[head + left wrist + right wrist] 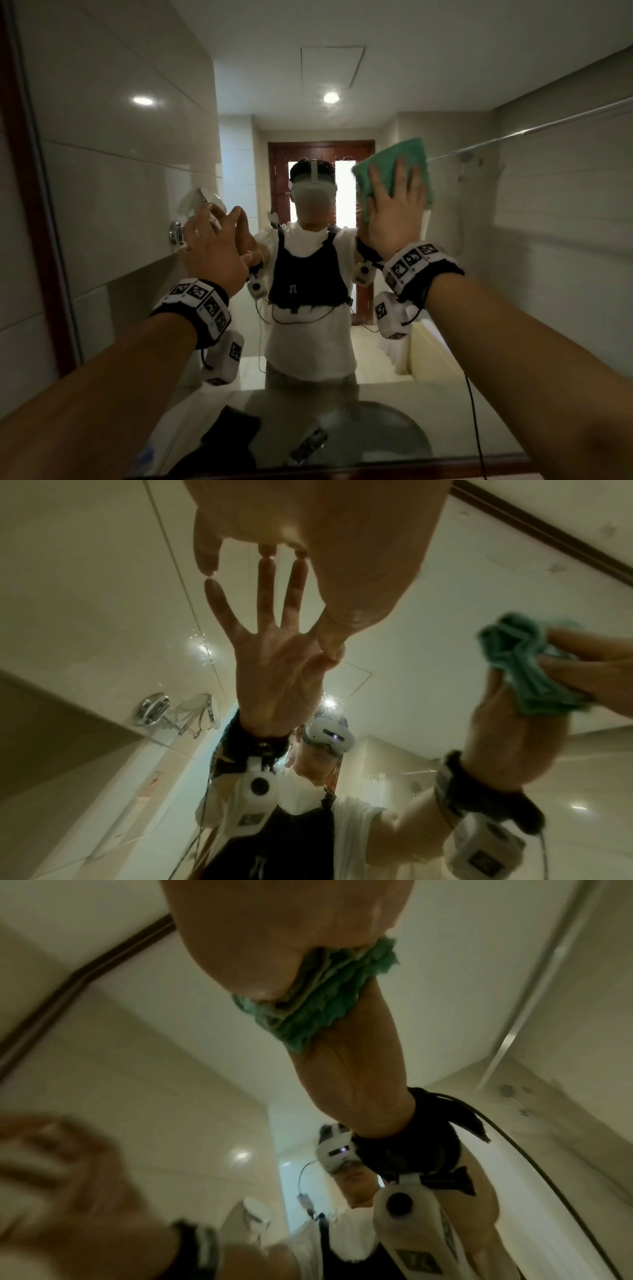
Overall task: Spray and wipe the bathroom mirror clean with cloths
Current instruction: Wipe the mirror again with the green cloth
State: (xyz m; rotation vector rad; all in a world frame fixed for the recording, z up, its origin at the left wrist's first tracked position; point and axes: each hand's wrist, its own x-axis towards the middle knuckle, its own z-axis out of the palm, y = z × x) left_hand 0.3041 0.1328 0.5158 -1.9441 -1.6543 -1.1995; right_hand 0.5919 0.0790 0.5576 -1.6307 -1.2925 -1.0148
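Observation:
The bathroom mirror [137, 164] fills the head view and shows my own reflection. My right hand [397, 209] lies flat with spread fingers on a folded green cloth [387, 164], pressing it against the glass right of centre. The right wrist view shows the cloth [325, 996] squeezed between my palm [274, 934] and the glass. My left hand [219, 233] is empty, its straight fingertips [209, 561] touching the mirror left of centre. From the left wrist view the cloth [527, 669] appears at the right. Fine droplets [202, 645] speckle the glass.
A dark wooden frame edges the mirror on the left [30, 205] and along the bottom [342, 471]. Reflected in the glass are a wall-mounted round mirror [202, 205], a sink basin with a tap [308, 442], a dark item on the counter [233, 431] and a shower rail [531, 132].

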